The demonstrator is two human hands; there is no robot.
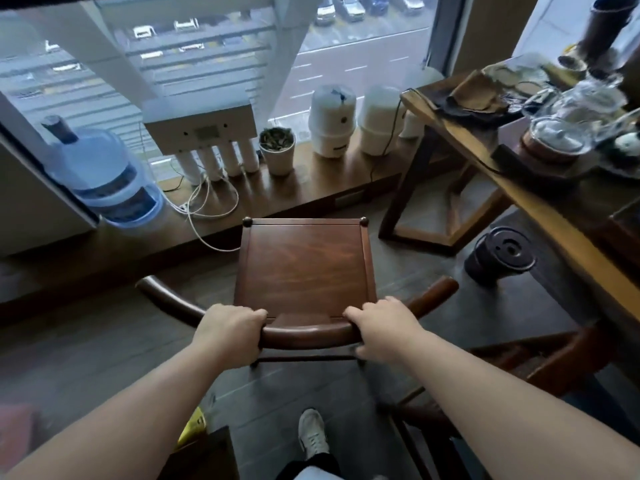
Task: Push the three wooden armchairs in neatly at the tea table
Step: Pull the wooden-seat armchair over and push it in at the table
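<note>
armchair (304, 271) dark red-brown | tea table (540, 202) amber | shoe (312, 433) white

Left hand (230, 329) and right hand (381, 325) grip armchair (304, 271) backrest beside tea table (540, 202)

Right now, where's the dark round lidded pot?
In the head view, the dark round lidded pot stands on the floor right of the brown wooden armchair, under the near edge of the wooden tea table.
</note>
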